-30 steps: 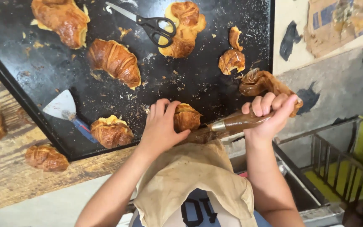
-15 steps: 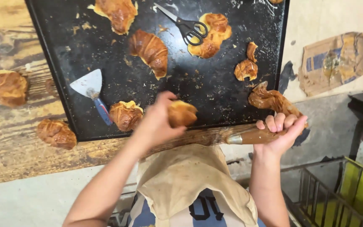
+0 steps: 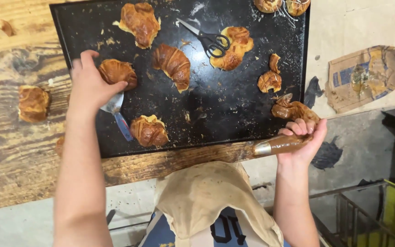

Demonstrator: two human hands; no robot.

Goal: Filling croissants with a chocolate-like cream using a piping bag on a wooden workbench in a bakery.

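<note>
Looks like a small bakery work area.
Big black baking tray [image 3: 69, 27] of croissants [image 3: 173, 64] on a worn wooden bench [image 3: 14, 55], bare concrete floor.

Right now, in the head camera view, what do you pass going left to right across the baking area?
Croissant on the wooden table → left hand holding a croissant → scissors → small pastry piece → right hand gripping a piping bag → cardboard scrap.

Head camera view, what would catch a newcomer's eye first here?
The big black baking tray strewn with golden croissants, black scissors lying near its top. The left hand sets a croissant at the tray's left side, while the right hand grips a brown piping bag at the lower right edge.
</note>
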